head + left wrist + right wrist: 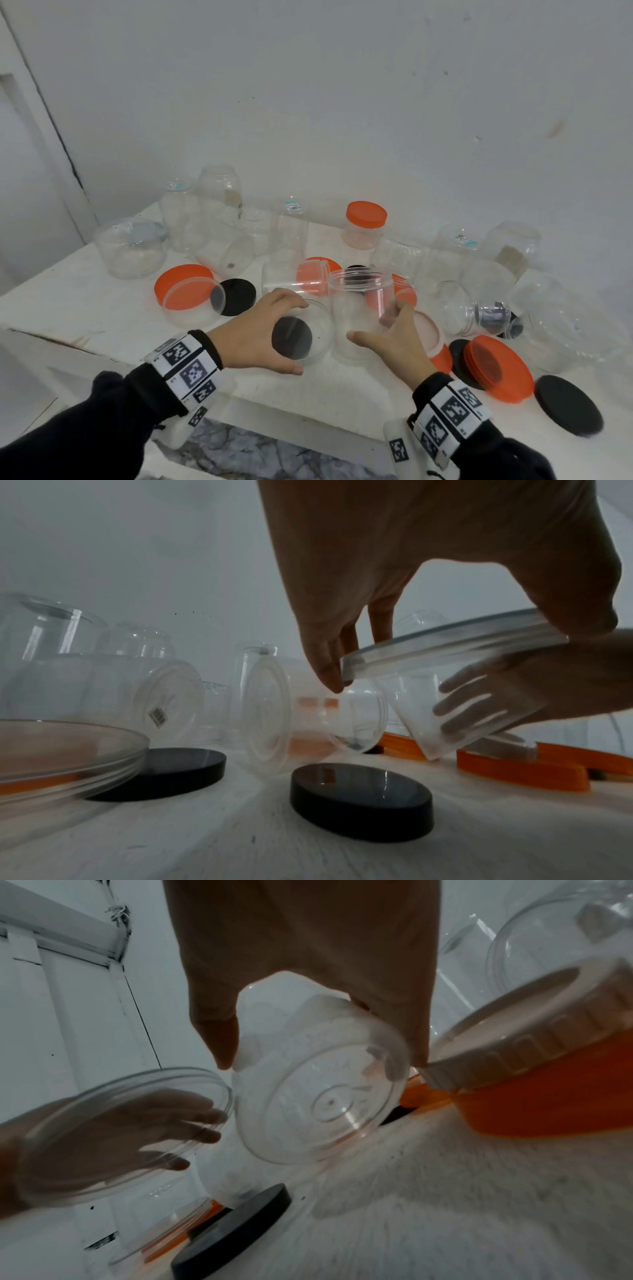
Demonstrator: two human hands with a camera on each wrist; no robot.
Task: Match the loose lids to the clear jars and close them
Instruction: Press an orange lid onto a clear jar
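Observation:
My left hand [298, 337] grips a clear round lid [320, 329] by its rim, held just above the table; the left wrist view shows the left hand [469, 649] with thumb and fingers curled on the clear lid [428, 653]. A black lid [291, 337] lies on the table beneath and shows through it. My right hand [375, 323] holds a clear cylindrical jar [359, 301], mouth up, lifted and tilted right beside the lid. From the right wrist, the jar's base [325, 1099] sits between thumb and fingers of the right hand [316, 1058].
Several clear jars stand or lie across the white table [85, 308], one capped with an orange lid [365, 214]. Loose orange lids [496, 366] and black lids [568, 406], [238, 296] lie around. A white lid on an orange one [548, 1069] is close by on the right. The table's front edge [308, 418] is near.

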